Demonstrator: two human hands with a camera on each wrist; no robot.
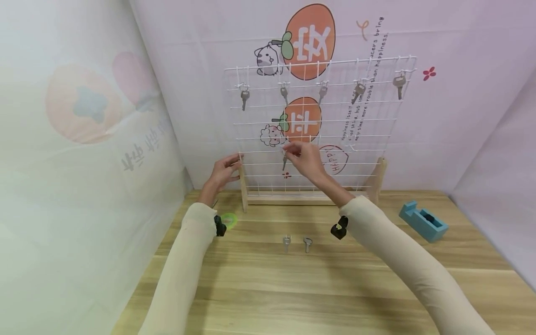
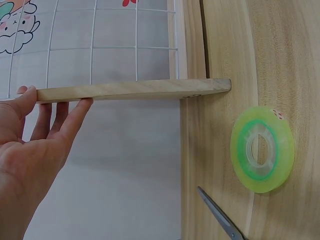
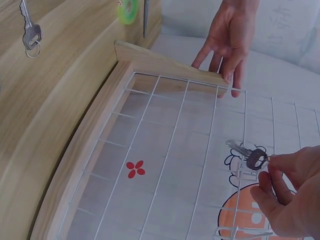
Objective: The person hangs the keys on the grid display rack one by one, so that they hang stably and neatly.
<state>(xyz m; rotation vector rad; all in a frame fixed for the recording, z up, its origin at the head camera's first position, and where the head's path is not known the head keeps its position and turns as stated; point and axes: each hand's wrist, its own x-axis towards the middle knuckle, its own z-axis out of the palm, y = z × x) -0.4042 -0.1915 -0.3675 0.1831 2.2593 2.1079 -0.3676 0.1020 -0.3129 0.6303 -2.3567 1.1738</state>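
Cream sleeves filled the lower head view, both arms reaching toward 12 o'clock. Right hand (image 1: 307,158) pinched a silver key (image 1: 284,162) by its head between thumb and fingertips, right at the white wire grid rack (image 1: 377,116). That key hung with its long axis close to vertical, blade pointing down toward 6 o'clock, at a white hook on the lower middle of the grid. Left hand (image 1: 224,171), fingers straight and relaxed, rested against the rack's left wooden upright (image 1: 242,186), holding nothing. Five keys hung along the top row of hooks, blades down. Two loose keys (image 1: 296,243) lay side by side on the wooden table (image 1: 293,288) at 6 o'clock from the rack, well apart from both hands. A green tape roll (image 2: 261,148) lay near the left wrist, scissors tip (image 2: 220,215) just beside it. A blue tape dispenser (image 1: 423,220) sat at 4 o'clock from the rack. Nothing stood between the held key and the grid.
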